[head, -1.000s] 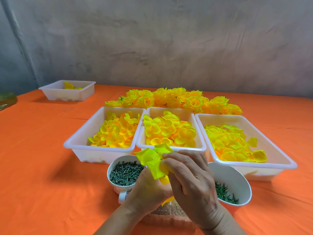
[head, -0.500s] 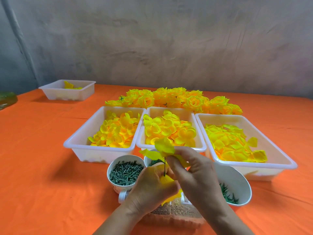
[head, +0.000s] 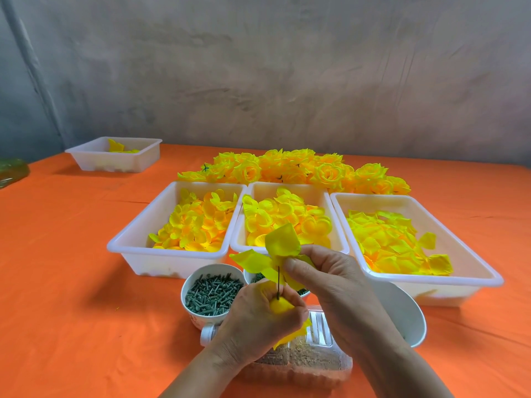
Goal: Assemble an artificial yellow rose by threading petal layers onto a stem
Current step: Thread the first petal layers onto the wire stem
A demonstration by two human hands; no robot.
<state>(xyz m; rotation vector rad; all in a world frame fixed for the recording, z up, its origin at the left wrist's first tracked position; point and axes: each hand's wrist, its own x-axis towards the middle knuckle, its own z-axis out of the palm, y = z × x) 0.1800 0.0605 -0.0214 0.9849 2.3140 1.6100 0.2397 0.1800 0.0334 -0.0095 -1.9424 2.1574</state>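
My left hand (head: 258, 317) grips a partly built yellow rose bud (head: 280, 306), and a thin dark stem (head: 278, 282) sticks straight up out of it. My right hand (head: 324, 278) pinches a large yellow petal layer (head: 280, 245) that sits on the upper part of the stem, above the bud. Three white trays hold loose petals: small ones in the left tray (head: 138, 234), cupped ones in the middle tray (head: 334, 214), large flat ones in the right tray (head: 471, 254). A heap of finished yellow roses (head: 293, 168) lies behind them.
A cup of grey-green pegs (head: 212, 294) stands left of my hands, and a white bowl (head: 402, 314) right of them. Under my wrists lies a clear plastic container (head: 304, 360). Far left is another white tray (head: 115, 153). An orange cloth (head: 71, 282) covers the table.
My right hand has lifted off the left and now holds the petal layer higher, at the top of the stem. The dark stem has come into view between the bud and the petals.
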